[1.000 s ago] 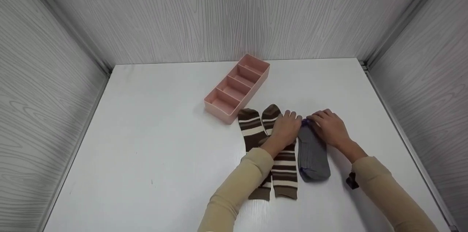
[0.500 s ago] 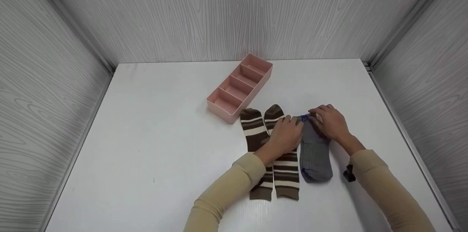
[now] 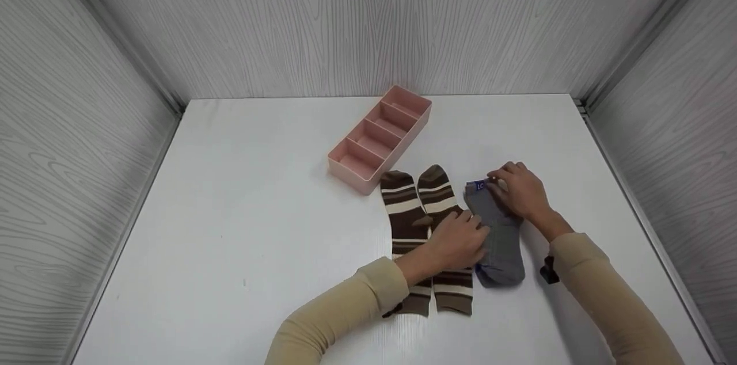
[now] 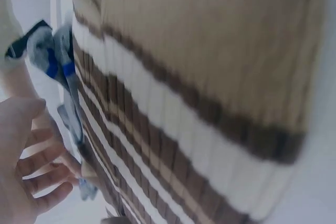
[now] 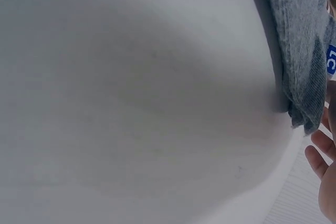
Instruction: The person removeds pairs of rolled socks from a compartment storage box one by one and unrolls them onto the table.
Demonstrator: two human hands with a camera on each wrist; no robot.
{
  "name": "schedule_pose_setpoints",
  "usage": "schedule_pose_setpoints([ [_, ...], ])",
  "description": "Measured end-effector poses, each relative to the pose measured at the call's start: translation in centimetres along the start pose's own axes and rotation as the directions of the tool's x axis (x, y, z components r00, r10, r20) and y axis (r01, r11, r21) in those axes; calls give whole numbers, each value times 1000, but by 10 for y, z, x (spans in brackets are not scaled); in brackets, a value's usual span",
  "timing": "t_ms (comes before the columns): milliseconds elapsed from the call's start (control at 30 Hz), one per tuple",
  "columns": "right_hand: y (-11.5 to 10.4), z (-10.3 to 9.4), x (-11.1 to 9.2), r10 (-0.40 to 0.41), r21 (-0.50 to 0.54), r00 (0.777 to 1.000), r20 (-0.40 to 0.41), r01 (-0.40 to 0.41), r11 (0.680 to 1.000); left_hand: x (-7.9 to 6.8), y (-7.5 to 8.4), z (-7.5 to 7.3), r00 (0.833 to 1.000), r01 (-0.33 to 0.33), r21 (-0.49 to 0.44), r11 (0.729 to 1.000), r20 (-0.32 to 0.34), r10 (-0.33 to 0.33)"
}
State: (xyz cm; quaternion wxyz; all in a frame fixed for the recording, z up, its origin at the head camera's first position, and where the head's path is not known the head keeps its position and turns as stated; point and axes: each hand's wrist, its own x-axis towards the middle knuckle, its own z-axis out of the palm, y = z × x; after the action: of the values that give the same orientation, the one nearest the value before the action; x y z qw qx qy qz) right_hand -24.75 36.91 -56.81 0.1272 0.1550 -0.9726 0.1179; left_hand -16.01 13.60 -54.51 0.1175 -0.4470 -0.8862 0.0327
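Observation:
A folded pair of grey socks (image 3: 502, 250) lies on the right, a blue lettered patch at its far end. My right hand (image 3: 523, 192) pinches that far end between thumb and fingers; in the right wrist view the grey fabric (image 5: 302, 40) shows beside the fingertips. My left hand (image 3: 458, 241) is over the right-hand brown striped sock (image 3: 452, 290), its fingertips at the grey pair's left edge. In the left wrist view the left fingers (image 4: 44, 161) are spread and loosely bent, holding nothing. Another brown striped sock (image 3: 400, 198) lies alongside, partly under the left forearm.
A pink box (image 3: 377, 140) with several compartments stands slantwise beyond the striped socks, its near corner close to a sock toe. Grey wood-grain panels (image 3: 288, 25) enclose the white table (image 3: 259, 209) at the back and both sides.
My left hand has left the grey socks' far end and moved toward me along their left edge. The far end now lies flatter with its patch showing, still pinched by my right hand.

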Motion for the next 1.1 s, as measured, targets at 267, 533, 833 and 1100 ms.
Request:
schedule_pose_setpoints([
  [267, 0, 1, -2, -3, -23, 1000, 27, 3, 1000, -14, 15, -2, 990, -131, -66, 989, 50, 134],
  [533, -2, 2, -2, 20, -9, 999, 38, -20, 1000, -22, 22, 1, 978, -209, -54, 976, 19, 210],
  [833, -5, 1, -1, 50, 13, 997, 53, -51, 999, -24, 26, 5, 976, -214, -55, 975, 12, 215],
  [1100, -4, 0, 0, 70, 19, 995, 74, -71, 997, -22, 30, 6, 978, -208, -38, 977, 18, 209],
])
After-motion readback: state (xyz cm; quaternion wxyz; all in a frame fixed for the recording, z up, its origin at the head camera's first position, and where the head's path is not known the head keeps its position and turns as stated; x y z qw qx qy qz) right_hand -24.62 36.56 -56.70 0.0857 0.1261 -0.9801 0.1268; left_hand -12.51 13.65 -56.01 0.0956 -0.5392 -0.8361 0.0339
